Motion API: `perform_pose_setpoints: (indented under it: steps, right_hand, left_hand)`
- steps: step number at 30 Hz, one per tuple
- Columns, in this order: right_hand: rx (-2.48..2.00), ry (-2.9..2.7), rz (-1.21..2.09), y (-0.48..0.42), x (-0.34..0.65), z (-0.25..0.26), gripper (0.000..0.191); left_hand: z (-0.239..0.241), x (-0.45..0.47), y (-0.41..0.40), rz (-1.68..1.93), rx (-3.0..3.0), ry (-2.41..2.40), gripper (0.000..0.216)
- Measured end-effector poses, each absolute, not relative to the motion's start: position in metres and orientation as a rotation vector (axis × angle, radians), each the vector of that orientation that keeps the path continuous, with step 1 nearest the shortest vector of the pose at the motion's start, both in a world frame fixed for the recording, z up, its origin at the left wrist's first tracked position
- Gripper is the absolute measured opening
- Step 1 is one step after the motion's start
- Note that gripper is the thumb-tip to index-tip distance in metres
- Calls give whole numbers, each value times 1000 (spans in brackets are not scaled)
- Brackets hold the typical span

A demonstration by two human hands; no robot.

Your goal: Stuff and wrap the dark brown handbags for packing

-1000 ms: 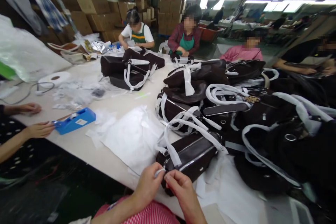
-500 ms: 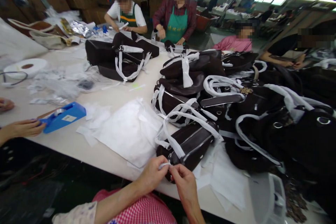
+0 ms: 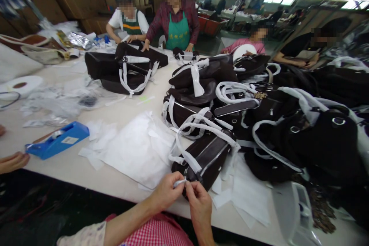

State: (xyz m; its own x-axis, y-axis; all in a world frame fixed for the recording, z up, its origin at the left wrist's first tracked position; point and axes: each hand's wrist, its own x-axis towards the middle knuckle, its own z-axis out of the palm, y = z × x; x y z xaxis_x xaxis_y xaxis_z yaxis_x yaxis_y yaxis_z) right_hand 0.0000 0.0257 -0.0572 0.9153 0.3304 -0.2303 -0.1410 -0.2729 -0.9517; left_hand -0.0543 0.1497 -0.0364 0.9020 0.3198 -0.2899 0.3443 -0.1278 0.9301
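Note:
A dark brown handbag (image 3: pixel 213 157) lies at the table's near edge, its handles wrapped in white paper (image 3: pixel 190 159). At the bag's near end, my left hand (image 3: pixel 165 192) is closed on a small white paper strip (image 3: pixel 179 183). My right hand (image 3: pixel 199 201) meets it there, thumb and index finger pinched at the strip's other end. The fingertips of both hands almost touch. What the strip is wrapped around is too small to make out. Sheets of white tissue paper (image 3: pixel 132 150) lie left of the bag, and more paper (image 3: pixel 249 192) lies to its right.
More dark handbags (image 3: pixel 323 134) are heaped on the right. A clear plastic bin (image 3: pixel 292 211) stands near metal chains (image 3: pixel 321 211). At left are a blue tape dispenser (image 3: pixel 62 138) and a co-worker's hand (image 3: pixel 14 162). Other people work across the table (image 3: pixel 115 113).
My hands stay at the same spot on the bag, still pinching. The co-worker's hand at left has drawn away from the tape dispenser. Across the table, the green-aproned person now reaches onto a bag.

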Motion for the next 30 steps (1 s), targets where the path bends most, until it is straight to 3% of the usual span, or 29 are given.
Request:
perform_pose_setpoints:
  steps: [10, 21, 30]
  right_hand:
    - [-1823, -120, 518, 23, -1, -56, 44]
    - [-1742, -70, 690, 18, -4, -57, 43]
    - [-1527, 131, 843, 38, -17, -55, 47]
  left_hand:
    - [-27, -50, 146, 21, 1697, 585, 27]
    - [-18, -38, 150, -199, 1573, 847, 8]
    - [8, -31, 171, -419, 2039, 783, 9]
